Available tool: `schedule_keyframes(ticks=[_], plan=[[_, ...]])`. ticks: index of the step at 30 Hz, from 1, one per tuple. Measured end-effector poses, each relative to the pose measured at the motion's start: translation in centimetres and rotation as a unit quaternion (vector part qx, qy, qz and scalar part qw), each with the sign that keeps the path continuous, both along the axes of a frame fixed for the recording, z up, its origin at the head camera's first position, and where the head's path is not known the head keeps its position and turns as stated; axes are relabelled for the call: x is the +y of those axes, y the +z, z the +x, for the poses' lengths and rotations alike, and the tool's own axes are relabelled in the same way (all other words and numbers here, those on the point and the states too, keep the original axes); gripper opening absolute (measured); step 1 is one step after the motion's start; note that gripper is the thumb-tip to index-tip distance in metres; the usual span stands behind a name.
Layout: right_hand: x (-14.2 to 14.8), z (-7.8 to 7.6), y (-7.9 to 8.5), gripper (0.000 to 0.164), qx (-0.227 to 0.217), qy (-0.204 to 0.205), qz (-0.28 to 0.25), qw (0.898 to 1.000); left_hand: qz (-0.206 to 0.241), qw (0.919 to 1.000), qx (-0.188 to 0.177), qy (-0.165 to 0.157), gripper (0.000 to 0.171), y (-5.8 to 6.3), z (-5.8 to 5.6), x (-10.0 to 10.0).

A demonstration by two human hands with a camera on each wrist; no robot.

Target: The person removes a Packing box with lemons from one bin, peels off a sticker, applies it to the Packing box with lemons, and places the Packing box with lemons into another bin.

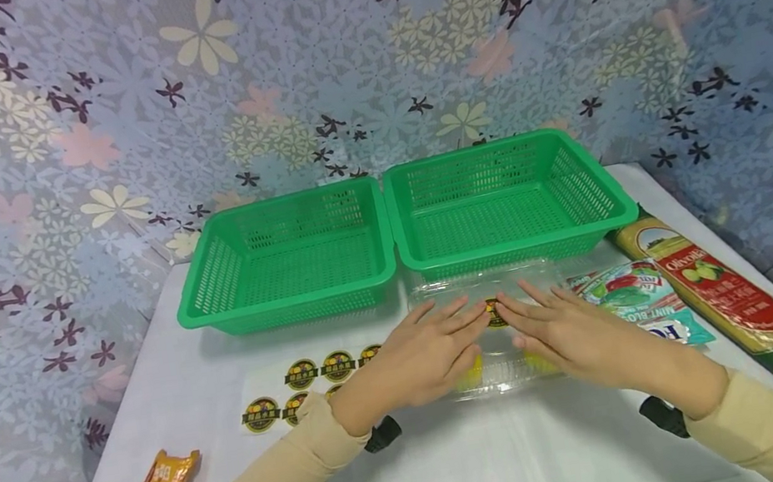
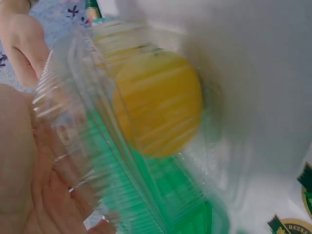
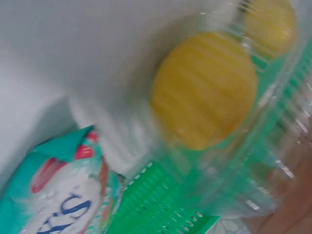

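Note:
A clear plastic clamshell box (image 1: 503, 378) lies on the white table with its lid down. Through its ribbed wall two round orange-yellow fruits show, one close up in the left wrist view (image 2: 158, 105) and one in the right wrist view (image 3: 204, 90). On the lid is a round black-and-gold sticker (image 1: 495, 312). My left hand (image 1: 423, 357) rests on the lid's left half, fingers extended, fingertips at the sticker. From the other side my right hand (image 1: 572, 334) lies on the lid with straight fingers, its fingertips also meeting the sticker.
Two green baskets (image 1: 295, 310) (image 1: 523, 240) stand side by side behind the box. A sticker sheet (image 1: 257, 384) lies left, with an orange snack packet (image 1: 168, 479) farther left. At right are a teal candy bag (image 1: 626, 291) and a long red-and-gold Olivoilà package (image 1: 724, 289).

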State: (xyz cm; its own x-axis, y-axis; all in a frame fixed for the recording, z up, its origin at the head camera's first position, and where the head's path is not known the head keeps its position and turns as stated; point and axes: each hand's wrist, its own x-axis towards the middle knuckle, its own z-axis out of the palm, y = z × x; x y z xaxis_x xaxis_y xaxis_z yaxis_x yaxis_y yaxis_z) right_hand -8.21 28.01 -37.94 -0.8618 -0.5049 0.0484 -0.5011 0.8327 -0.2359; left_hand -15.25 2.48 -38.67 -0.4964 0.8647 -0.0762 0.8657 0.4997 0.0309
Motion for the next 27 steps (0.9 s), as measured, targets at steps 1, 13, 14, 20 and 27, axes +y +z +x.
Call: schedule_keyframes(ticks=[1,13,14,20,27], plan=[[0.0,0.1,-0.1,0.057,0.002,-0.001,0.003,1.000,-0.002,1.0000,0.002,-0.001,0.056,0.0,0.0,0.0],[0.5,0.1,-0.8,0.054,0.024,0.009,0.005,1.000,-0.004,0.9992,0.040,-0.010,0.053,-0.4,0.1,-0.5],[0.6,0.1,-0.8,0.053,0.024,0.009,0.003,1.000,-0.002,0.9991,0.040,-0.012,0.053,-0.4,0.1,-0.5],[0.9,0.1,-0.9,0.052,0.017,0.011,-0.010,1.000,0.015,0.9984,0.051,-0.021,0.052,-0.8,0.0,-0.8],[1.4,0.1,-0.9,0.051,0.020,0.017,-0.023,0.999,0.028,0.9975,0.059,-0.027,0.051,-1.0,-0.1,-1.1]])
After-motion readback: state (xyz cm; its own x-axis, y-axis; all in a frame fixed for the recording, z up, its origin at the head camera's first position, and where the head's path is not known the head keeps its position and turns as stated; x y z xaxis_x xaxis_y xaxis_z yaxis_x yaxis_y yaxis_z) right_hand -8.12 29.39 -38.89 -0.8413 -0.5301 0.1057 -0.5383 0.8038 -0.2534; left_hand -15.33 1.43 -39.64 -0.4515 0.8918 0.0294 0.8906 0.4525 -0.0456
